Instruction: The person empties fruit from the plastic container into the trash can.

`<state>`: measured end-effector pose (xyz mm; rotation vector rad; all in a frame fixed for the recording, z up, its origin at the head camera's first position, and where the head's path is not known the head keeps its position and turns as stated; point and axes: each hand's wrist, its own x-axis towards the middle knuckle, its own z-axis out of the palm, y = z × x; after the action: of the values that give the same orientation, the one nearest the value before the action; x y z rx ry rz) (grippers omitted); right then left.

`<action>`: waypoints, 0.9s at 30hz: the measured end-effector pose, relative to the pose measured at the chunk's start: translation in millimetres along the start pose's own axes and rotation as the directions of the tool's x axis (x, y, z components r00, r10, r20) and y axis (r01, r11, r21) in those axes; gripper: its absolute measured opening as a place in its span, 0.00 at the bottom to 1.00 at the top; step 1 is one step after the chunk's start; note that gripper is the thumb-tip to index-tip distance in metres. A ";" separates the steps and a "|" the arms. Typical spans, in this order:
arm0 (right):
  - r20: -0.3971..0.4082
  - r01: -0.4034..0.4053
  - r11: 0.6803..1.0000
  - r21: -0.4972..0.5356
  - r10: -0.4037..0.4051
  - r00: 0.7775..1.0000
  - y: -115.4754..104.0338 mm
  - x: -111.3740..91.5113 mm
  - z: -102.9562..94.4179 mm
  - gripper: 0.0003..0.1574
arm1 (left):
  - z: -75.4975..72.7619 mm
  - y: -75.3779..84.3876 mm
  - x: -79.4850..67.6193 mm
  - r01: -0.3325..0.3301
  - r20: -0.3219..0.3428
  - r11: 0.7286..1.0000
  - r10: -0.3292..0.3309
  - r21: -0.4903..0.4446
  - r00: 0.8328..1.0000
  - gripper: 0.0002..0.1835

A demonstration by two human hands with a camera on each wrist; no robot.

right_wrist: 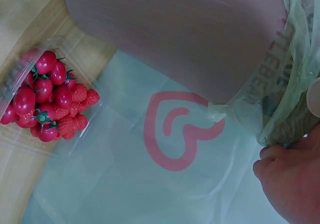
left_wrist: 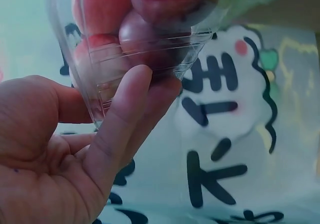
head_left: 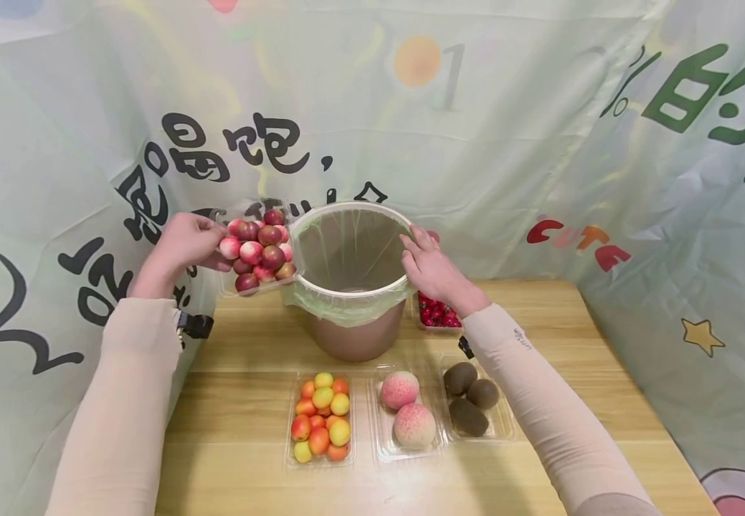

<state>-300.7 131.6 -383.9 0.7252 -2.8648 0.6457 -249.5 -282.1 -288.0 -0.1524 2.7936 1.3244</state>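
My left hand (head_left: 193, 242) grips the left side of a clear plastic box of red and dark plum-like fruits (head_left: 262, 251). The box is raised and tilted, its right edge close to the left rim of a lined trash can (head_left: 356, 337). In the left wrist view, thumb and fingers (left_wrist: 117, 116) pinch a corner of the box (left_wrist: 105, 91). Across the can, my right hand (head_left: 433, 269) holds the right rim, fingers over the edge. The right wrist view shows that hand (right_wrist: 292, 179) against the green liner (right_wrist: 272, 119); some fingers are hidden.
On the wooden table (head_left: 236, 444) stand clear boxes of orange and yellow fruits (head_left: 320, 419), two peaches (head_left: 414, 426) and three brown kiwis (head_left: 469, 416). Behind my right forearm is a box of red berries and cherry tomatoes (head_left: 437, 313). Printed cloth (head_left: 508, 143) surrounds the table.
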 end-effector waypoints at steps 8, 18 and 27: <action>0.006 -0.004 1.000 -0.006 0.004 1.000 2.2 0.0 -0.2 0.40 | 15.9 28.6 18.7 -0.031 0.003 0.994 0.031 -0.108 1.000 0.18; 0.011 -0.004 1.000 -0.014 0.005 1.000 2.1 0.2 -0.6 0.41 | 39.8 59.1 35.1 -0.008 -0.011 0.984 0.006 -0.181 1.000 0.17; 0.007 -0.004 1.000 -0.001 0.004 1.000 3.4 1.0 0.6 0.38 | 66.9 63.4 46.9 -0.036 -0.103 0.967 0.011 -0.250 0.995 0.16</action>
<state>-303.2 133.6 -385.5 0.7230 -2.8735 0.6438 -303.1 -193.7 -285.5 -0.2011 2.7015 1.7220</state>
